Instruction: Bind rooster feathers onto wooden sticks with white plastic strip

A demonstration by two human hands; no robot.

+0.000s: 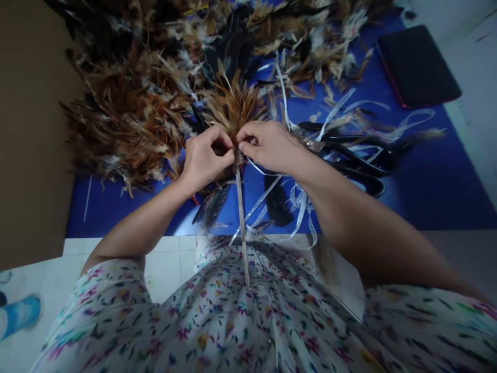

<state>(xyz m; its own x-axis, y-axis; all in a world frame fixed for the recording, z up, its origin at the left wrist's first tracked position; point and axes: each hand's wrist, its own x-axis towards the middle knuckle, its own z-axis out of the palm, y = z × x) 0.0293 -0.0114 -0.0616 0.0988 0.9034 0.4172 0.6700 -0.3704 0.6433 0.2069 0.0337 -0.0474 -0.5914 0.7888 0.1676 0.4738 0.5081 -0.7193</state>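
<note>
A bundle of brown and dark feathers [236,106] fans out at the top of a thin stick [241,217], whose lower end points at my shirt. Where feathers meet stick, my left hand [207,155] pinches from the left, thumb and forefinger pressed at the base. My right hand [269,145] pinches the same spot from the right, its fingertips almost meeting the left ones. What lies exactly between the fingertips is too small to make out. Clear ribbon strips [301,207] lie below my right wrist, beside black scissors [361,166].
Loose brown feathers [128,114] cover the left and back of the blue table [435,191]. A dark case with a red edge [421,65] lies at the back right. A brown cardboard panel [33,134] stands at left. A blue cylinder [21,313] is on the floor.
</note>
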